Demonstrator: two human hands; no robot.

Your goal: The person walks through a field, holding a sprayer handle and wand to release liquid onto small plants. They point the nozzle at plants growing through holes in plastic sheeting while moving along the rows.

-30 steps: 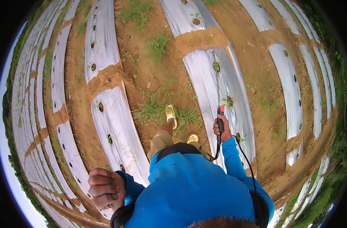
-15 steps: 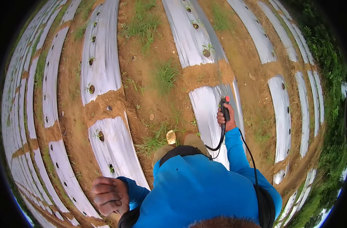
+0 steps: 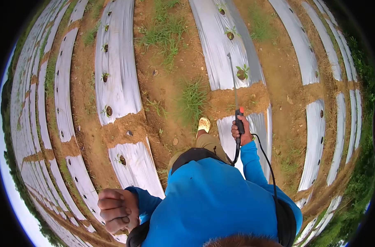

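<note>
My right hand (image 3: 246,132) is closed around the black handle (image 3: 239,121) of a sprayer wand, which has an orange-red end piece. From the handle a thin lance (image 3: 234,82) reaches forward over the plastic-covered bed, its tip close to a leafy seedling (image 3: 242,72) in a round hole. A black hose (image 3: 237,153) curves down from the handle towards my waist. My left hand (image 3: 118,209) is raised at my left side with its fingers curled into a fist. Whatever lies inside those fingers is hidden.
Silvery plastic-covered beds (image 3: 117,61) with planting holes run in long rows on both sides. Between them lie brown soil paths with grass clumps (image 3: 192,99). My light-coloured shoe (image 3: 203,124) is on the path. Dense green bushes (image 3: 362,164) border the right edge.
One shoe has stepped forward along the path, and the beds have shifted in view. The wand's lance now leans more to the left, near a seedling. Both hands keep their grip.
</note>
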